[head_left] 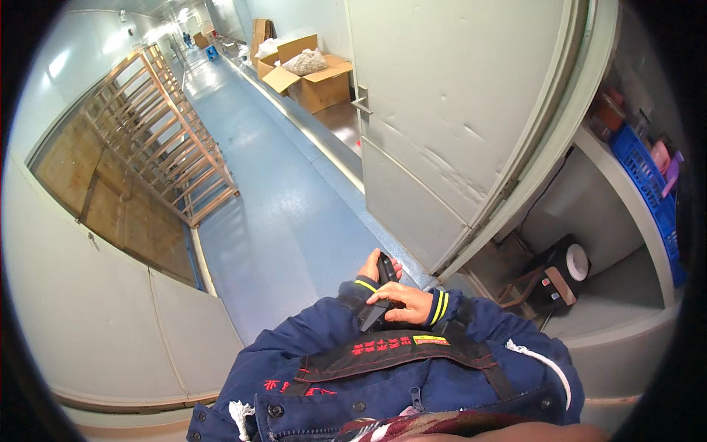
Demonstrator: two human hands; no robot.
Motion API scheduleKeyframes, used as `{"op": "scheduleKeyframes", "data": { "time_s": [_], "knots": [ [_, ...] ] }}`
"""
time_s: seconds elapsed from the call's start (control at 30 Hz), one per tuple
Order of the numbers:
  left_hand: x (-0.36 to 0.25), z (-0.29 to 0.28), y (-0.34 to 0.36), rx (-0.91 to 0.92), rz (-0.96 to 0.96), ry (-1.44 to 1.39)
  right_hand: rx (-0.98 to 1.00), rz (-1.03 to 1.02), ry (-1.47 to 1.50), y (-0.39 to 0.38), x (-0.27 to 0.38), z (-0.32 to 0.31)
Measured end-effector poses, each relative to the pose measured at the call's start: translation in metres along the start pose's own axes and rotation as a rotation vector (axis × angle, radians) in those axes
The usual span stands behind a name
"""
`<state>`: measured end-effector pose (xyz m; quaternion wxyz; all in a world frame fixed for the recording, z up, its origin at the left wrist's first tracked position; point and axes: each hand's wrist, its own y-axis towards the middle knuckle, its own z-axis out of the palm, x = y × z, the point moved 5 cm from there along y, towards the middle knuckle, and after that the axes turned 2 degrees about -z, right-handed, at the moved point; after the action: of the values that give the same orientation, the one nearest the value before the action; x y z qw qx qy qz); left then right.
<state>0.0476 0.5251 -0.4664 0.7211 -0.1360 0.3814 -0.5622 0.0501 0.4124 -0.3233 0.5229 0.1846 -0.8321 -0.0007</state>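
Note:
My left hand (372,265) is closed on a black handheld object (384,269), which looks like a small device, in front of my waist. My right hand (405,300) lies across the lower part of the black object, its fingers loosely bent and apart, touching it. Below both hands is a black apron (398,355) over my dark blue jacket. What exactly the object is, I cannot make out.
A blue-floored corridor (265,221) runs ahead, with wooden racks (169,140) along the left and open cardboard boxes (317,88) on the right. A grey door (434,103) stands beside me. Right of it are a shelf with blue crates (648,184) and a black appliance (560,280).

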Motion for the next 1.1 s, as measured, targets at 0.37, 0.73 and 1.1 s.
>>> {"op": "scheduleKeyframes", "data": {
  "time_s": [0.37, 0.73, 1.1],
  "knots": [
    [0.057, -0.024, -0.085, 0.177, -0.120, -0.006, -0.001, -0.149, -0.254, -0.031, 0.063, 0.069],
    [0.079, -0.038, -0.129, 0.176, -0.176, 0.010, 0.098, -0.160, -0.223, -0.042, 0.099, 0.105],
    [0.050, -0.051, -0.158, -0.183, 0.185, -0.134, -0.207, -0.126, -0.136, -0.049, 0.092, 0.125]
  ]
}}
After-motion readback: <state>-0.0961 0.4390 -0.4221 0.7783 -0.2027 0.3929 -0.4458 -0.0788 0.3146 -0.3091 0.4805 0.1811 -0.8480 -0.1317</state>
